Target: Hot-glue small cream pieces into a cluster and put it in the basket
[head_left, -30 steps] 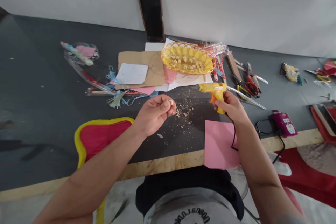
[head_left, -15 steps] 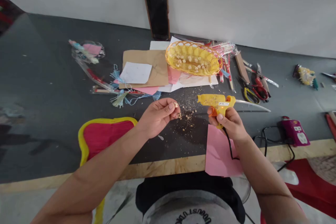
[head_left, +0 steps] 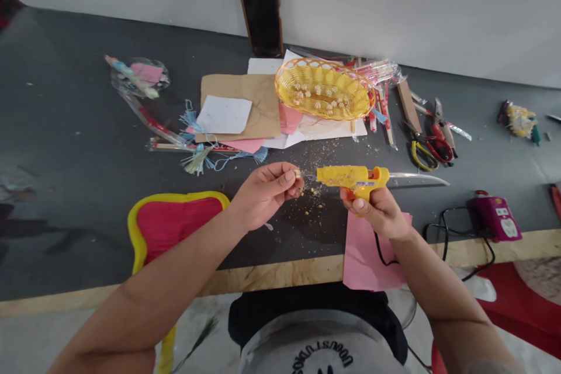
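Note:
My right hand (head_left: 377,210) is wrapped round the handle of a yellow glue gun (head_left: 346,176), with fingers at its orange trigger. A clear glue stick (head_left: 418,179) sticks out of the gun's back end. Between the thumb and fingertips of my left hand (head_left: 276,187) is a small pale beige piece (head_left: 297,174), mostly hidden by the fingers. The gun's nozzle points left and sits at or very close to this piece; whether they touch I cannot tell. Pale crumbs (head_left: 312,208) lie scattered on the dark table beneath both hands.
A yellow basket (head_left: 324,114) holding several small beige clusters stands behind my hands on papers. Pliers (head_left: 440,128) and scissors (head_left: 423,155) lie right of it. A phone (head_left: 259,6) leans on the wall. A purple power socket (head_left: 497,219) with black cable sits at the right edge.
The glue gun in my right hand has moved left, bringing its nozzle up to the piece in my left hand. My left hand has stayed nearly in place. The view has shifted slightly.

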### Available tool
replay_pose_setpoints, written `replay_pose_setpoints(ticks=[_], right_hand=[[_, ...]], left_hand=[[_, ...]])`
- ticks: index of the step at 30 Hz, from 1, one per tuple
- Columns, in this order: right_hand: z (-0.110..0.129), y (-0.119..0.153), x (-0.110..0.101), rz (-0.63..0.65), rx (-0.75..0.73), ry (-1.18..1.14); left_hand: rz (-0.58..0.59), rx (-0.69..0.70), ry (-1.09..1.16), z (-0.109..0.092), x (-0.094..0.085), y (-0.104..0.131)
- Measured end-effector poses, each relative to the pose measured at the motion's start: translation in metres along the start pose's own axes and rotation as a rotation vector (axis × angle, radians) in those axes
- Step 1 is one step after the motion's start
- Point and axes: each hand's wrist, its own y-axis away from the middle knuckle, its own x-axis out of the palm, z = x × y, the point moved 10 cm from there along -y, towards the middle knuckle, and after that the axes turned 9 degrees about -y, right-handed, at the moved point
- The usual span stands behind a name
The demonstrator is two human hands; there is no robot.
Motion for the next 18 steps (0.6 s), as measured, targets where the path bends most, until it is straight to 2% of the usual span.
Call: replay_pose_setpoints(ticks=[18], right_hand=[[0.0064,-0.0034,0.0033,0.025,-0.04,0.074]], left_hand=[[-0.001,-0.001,-0.025,0.0008,-0.0011,0.0005]])
